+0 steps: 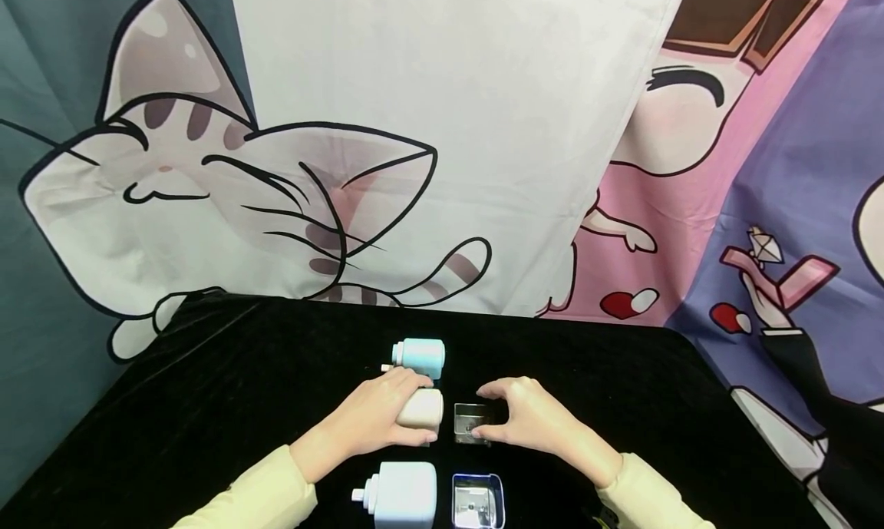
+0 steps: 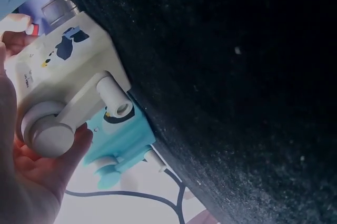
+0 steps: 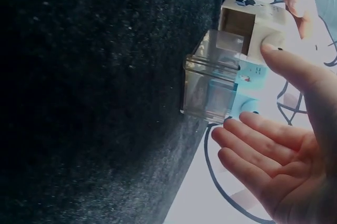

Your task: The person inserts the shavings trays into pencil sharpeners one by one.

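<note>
My left hand [image 1: 376,414] grips a cream hand-crank pencil sharpener [image 1: 420,408] from its left side, thumb in front and fingers behind. In the left wrist view its crank handle [image 2: 116,97] and penguin picture [image 2: 65,47] show. My right hand [image 1: 535,415] is around the right side of a clear shavings bin [image 1: 470,410], fingers spread and thumb overlapping its near edge in the head view. From the right wrist, the fingers look straight and stand off the bin. The cream sharpener's open drawer slot [image 3: 237,29] faces that bin.
A turquoise sharpener [image 1: 423,354] stands just behind the cream one. A light blue sharpener [image 1: 406,492] is at the front, with a blue-edged clear bin [image 1: 478,477] to its right. Black cloth [image 1: 276,360] covers the table, and a printed curtain [image 1: 483,91] hangs behind.
</note>
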{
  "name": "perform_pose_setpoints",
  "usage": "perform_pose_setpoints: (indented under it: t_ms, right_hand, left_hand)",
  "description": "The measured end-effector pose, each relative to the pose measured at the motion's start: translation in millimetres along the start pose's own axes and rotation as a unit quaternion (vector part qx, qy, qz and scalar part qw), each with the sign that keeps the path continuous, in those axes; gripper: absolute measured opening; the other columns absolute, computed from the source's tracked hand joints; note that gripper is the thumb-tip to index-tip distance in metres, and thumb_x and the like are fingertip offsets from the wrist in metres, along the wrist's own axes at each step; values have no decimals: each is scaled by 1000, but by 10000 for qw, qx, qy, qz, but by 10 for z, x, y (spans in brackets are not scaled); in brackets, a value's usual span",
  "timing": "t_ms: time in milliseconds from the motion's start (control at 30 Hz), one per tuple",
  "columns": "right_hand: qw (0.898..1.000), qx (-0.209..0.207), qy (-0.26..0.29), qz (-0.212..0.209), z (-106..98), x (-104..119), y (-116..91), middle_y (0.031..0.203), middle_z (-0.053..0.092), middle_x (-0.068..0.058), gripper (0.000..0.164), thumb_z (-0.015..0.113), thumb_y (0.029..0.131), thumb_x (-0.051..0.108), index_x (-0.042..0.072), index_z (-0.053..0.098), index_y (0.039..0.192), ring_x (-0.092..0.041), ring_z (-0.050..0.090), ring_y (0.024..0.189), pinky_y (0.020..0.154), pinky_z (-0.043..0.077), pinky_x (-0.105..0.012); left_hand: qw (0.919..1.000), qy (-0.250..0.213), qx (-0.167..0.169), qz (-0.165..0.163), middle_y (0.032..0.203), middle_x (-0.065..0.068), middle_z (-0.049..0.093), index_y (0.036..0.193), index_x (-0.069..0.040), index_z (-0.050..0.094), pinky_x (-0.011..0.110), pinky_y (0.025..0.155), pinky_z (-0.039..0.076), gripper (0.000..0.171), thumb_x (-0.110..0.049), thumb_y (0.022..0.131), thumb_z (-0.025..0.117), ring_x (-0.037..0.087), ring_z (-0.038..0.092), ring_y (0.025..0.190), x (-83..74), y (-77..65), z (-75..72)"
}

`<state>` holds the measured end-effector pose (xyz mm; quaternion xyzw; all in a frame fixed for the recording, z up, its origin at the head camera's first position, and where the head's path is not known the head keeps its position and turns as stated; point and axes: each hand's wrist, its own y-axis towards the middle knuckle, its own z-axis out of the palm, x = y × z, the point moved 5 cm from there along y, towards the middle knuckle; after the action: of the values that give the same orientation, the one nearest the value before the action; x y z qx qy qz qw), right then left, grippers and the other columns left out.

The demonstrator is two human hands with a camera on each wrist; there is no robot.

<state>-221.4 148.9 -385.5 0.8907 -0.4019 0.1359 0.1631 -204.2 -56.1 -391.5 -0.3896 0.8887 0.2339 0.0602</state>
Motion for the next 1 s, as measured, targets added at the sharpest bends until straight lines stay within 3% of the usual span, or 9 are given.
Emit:
perform_pose_setpoints:
  t_ms: [300, 1000]
  right_hand:
    - [9999, 103, 8, 117, 49, -39, -72, 97, 67, 0, 63, 72, 66, 55, 7, 64, 106, -7, 58, 88, 77, 50, -32]
    - [9998, 92, 141, 99, 143, -104, -122, 95, 68, -3, 56, 79, 64, 35, 4, 62, 107, -8, 59, 84, 72, 51, -30]
  left_hand:
    - [9999, 48, 111, -31, 101, -6, 57, 113, -19, 53, 27, 70, 49, 57, -61, 74, 61, 8, 50, 86, 4, -26, 29]
    - [9996, 195, -124, 176, 94, -6, 59, 107, -18, 56, 28, 68, 49, 52, -56, 73, 65, 8, 52, 82, 40, -24, 54]
